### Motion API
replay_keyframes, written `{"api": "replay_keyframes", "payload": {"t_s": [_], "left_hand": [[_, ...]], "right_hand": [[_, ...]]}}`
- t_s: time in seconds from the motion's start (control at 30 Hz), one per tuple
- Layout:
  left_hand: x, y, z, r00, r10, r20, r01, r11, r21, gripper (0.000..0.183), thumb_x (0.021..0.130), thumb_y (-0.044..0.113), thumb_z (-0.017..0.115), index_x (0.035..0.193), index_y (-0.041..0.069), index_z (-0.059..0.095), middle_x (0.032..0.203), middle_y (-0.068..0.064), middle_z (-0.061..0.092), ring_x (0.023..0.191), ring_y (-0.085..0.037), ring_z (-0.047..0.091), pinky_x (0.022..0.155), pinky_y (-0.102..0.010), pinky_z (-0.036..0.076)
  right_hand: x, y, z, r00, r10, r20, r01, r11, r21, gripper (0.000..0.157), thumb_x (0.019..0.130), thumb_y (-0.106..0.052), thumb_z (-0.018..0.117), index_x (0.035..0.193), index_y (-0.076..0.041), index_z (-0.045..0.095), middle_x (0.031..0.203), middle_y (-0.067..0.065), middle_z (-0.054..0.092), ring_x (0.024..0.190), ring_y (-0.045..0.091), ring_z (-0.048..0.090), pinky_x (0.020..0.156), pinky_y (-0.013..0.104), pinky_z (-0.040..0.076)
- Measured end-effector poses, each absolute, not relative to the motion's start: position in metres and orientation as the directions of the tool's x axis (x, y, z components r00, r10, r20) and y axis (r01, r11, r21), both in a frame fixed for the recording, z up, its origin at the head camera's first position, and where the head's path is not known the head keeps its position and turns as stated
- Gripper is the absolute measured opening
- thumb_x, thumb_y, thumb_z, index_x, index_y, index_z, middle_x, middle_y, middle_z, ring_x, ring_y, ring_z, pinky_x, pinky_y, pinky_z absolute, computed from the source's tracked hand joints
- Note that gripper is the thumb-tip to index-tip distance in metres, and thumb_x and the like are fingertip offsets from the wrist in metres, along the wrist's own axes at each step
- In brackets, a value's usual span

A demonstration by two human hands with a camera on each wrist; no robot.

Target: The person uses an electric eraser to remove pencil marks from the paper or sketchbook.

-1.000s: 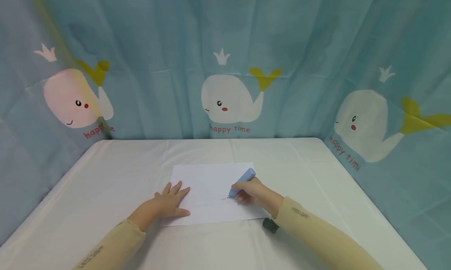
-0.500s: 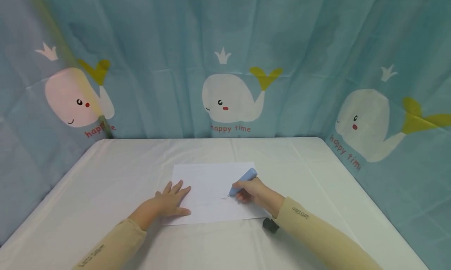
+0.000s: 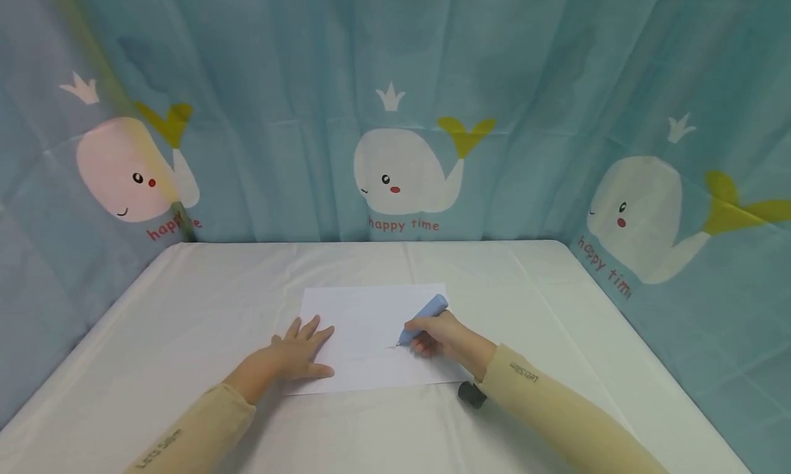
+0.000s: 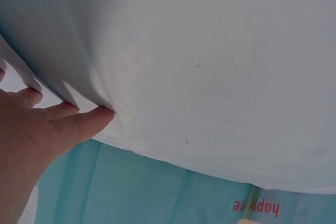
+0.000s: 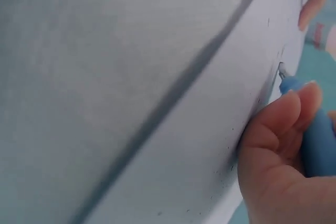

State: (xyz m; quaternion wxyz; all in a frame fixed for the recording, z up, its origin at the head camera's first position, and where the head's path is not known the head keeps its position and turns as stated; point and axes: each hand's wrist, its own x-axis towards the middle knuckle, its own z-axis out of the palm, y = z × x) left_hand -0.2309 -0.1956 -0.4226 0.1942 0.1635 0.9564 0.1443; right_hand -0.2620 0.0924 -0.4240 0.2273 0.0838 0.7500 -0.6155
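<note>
A white sheet of paper [image 3: 358, 306] lies on the white-covered table, with a short faint mark [image 3: 391, 347] a little right of its middle. My right hand [image 3: 441, 336] pinches a thick light-blue pen [image 3: 426, 317], tilted with its top end to the upper right. In the right wrist view the pen's thin metal tip [image 5: 282, 69] is right at the paper, and thumb and finger grip the blue barrel just behind it. My left hand [image 3: 293, 357] rests with fingers spread on the paper's left edge; in the left wrist view its fingertips [image 4: 105, 114] press down there.
A small black object [image 3: 472, 394] shows just below the right cuff, near the paper's lower right corner. The table [image 3: 216, 302] has a wrinkled white cloth. A teal curtain [image 3: 296, 151] with whale prints stands behind and along both sides.
The pen tip has shifted very slightly, up and right and then back left, beside the faint mark. My left hand and the paper have kept their places.
</note>
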Motion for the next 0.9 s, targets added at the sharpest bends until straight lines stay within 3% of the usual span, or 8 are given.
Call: {"api": "replay_keyframes", "payload": {"t_s": [0.9], "left_hand": [[-0.2294, -0.1945, -0.4189, -0.868, 0.360, -0.343, 0.251, 0.912, 0.324, 0.084, 0.088, 0.049, 0.066, 0.150, 0.004, 0.031, 0.156, -0.030, 0.012, 0.139, -0.057, 0.003, 0.100, -0.078, 0.012]], "right_hand": [[-0.2621, 0.0936, -0.4245, -0.872, -0.178, -0.455, 0.421, 0.199, -0.885, 0.017, 0.084, -0.009, 0.066, 0.093, 0.005, 0.062, 0.061, 0.006, 0.060, 0.049, 0.010, 0.054, 0.050, 0.021, 0.047]]}}
